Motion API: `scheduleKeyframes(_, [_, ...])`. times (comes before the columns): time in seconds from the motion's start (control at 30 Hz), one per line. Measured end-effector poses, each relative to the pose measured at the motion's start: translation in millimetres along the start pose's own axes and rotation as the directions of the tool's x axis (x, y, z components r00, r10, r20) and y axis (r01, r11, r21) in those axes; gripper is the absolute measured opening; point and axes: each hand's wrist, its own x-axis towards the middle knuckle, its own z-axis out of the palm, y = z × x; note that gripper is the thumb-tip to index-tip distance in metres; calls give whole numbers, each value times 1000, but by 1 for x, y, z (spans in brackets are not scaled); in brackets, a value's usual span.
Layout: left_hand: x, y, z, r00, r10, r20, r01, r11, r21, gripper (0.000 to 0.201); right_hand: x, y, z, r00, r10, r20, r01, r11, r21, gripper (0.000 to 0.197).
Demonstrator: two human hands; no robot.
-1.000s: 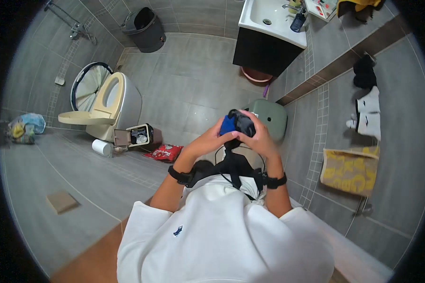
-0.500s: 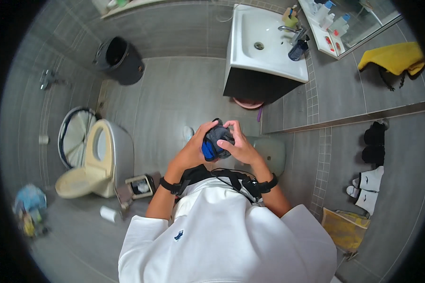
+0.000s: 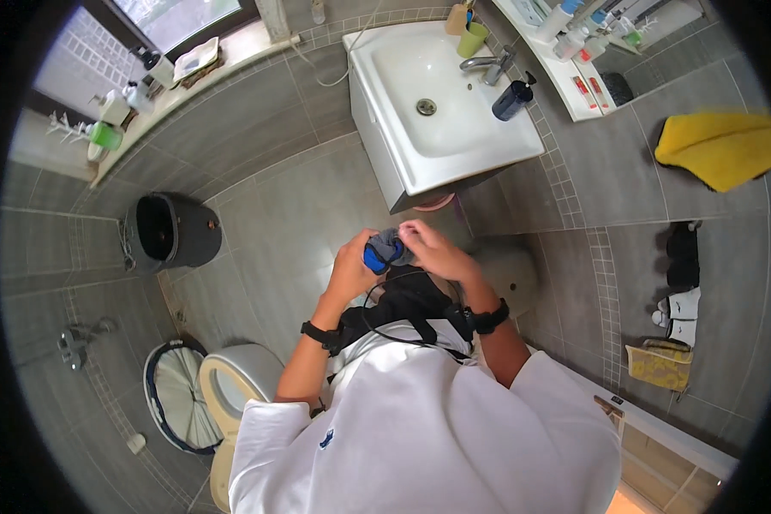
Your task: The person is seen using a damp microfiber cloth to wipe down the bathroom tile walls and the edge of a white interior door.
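A bundled grey and blue cloth (image 3: 387, 243) is held in front of my waist, crumpled so that its exact kind does not show. My left hand (image 3: 351, 262) grips it from the left side, next to the bright blue patch. On the other side, my right hand (image 3: 435, 252) has its fingers bent and pressed against the grey part. Both wrists carry black straps, and a thin black cable hangs in a loop below the cloth.
Ahead stands a white washbasin (image 3: 411, 81) with a tap (image 3: 488, 64) and a dark pump bottle (image 3: 514, 99). A black bin (image 3: 176, 231) and a toilet (image 3: 248, 377) are to the left. A yellow cloth (image 3: 718, 150) and socks (image 3: 683, 257) hang on the right wall.
My view has turned and shifted toward the washbasin, bringing the windowsill into sight and the toilet lower. The cloth stays between both hands; my right hand's fingers have closed in more on it.
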Motion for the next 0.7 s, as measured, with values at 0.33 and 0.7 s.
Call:
scheduleKeyframes(0.33, [160, -57, -13, 995, 48, 82, -53, 996, 68, 46, 169, 47, -159, 687, 96, -721, 47, 983, 176, 35])
scheduleKeyframes(0.7, [362, -62, 50, 937, 159, 310, -222, 958, 180, 46, 265, 34, -251, 453, 551, -701, 107, 747, 656, 41])
